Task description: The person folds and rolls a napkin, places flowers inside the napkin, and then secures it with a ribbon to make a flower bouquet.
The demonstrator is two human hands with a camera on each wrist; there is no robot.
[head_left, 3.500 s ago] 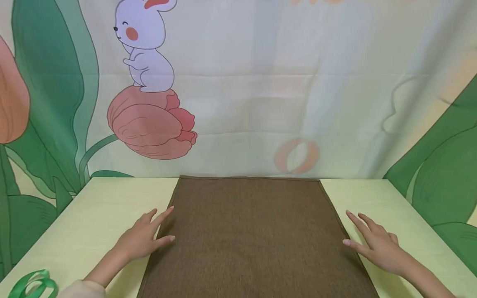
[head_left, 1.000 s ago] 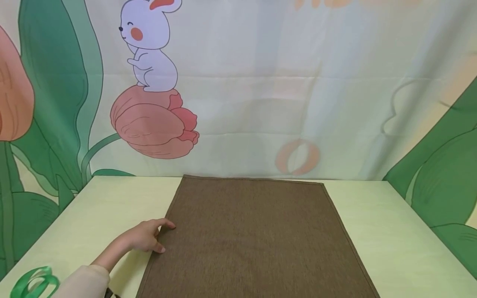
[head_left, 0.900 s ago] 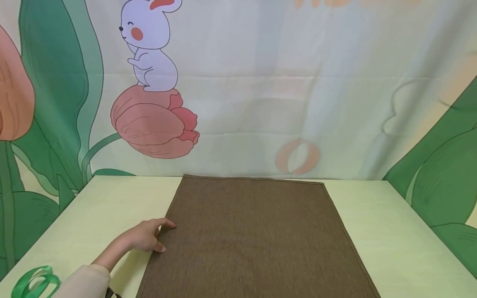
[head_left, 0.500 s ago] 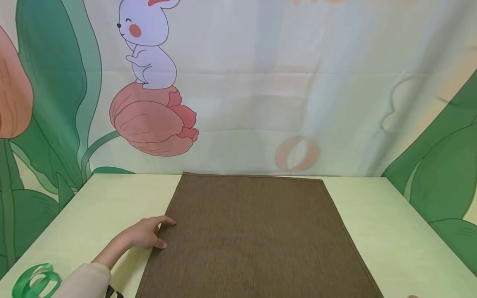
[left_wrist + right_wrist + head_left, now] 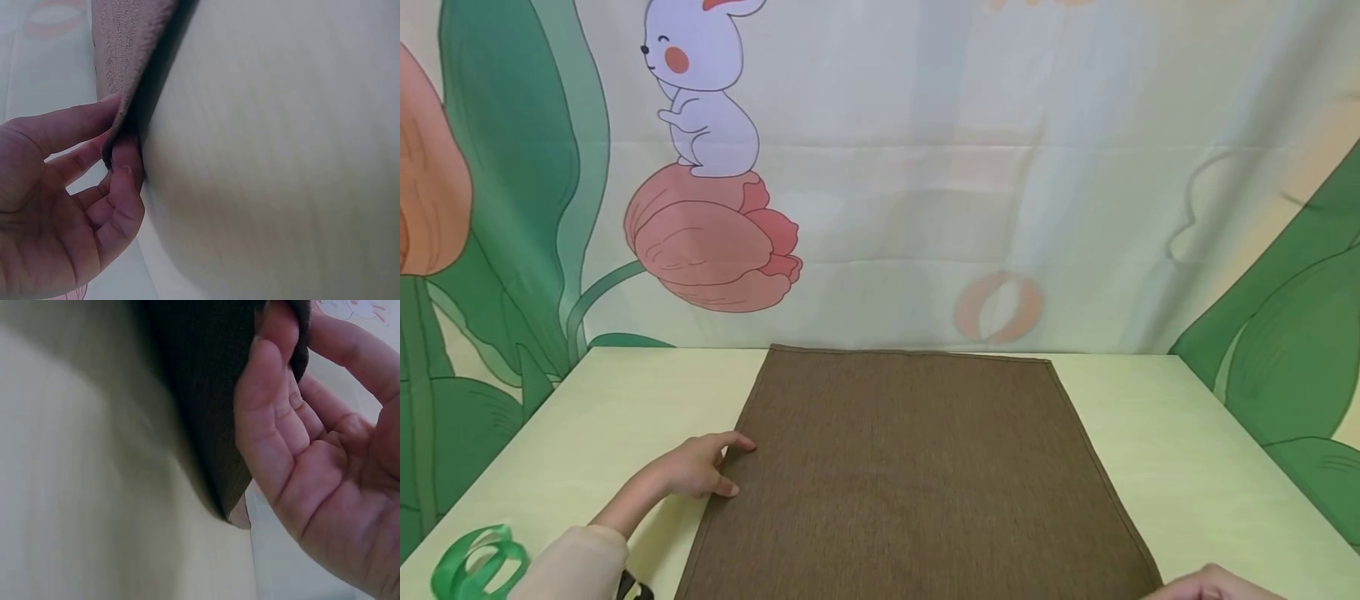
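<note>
A brown cloth [image 5: 910, 467] with stitched edges lies spread over the pale table. At its left edge my left hand [image 5: 696, 467] pinches the fabric. The left wrist view shows the thumb over the cloth edge [image 5: 142, 56] and curled fingers tucked beneath it. At the bottom right of the head view my right hand [image 5: 1213, 583] is partly cut off by the frame. Seen from the right wrist, this hand [image 5: 325, 456] pinches the cloth's right side [image 5: 212, 406], which is raised off the table there, and a corner hangs below the fingers.
A loose loop of green ribbon [image 5: 478, 562] lies on the table [image 5: 647, 392] at the front left. Beside my left sleeve [image 5: 576, 562] a small dark object [image 5: 636, 587] shows. A printed rabbit-and-tulip curtain [image 5: 880, 208] hangs behind the table's far edge.
Both hands were spread at the cloth's sides at first. My left hand took hold of the left edge. My right hand left the view, then came back lower right, gripping the right side.
</note>
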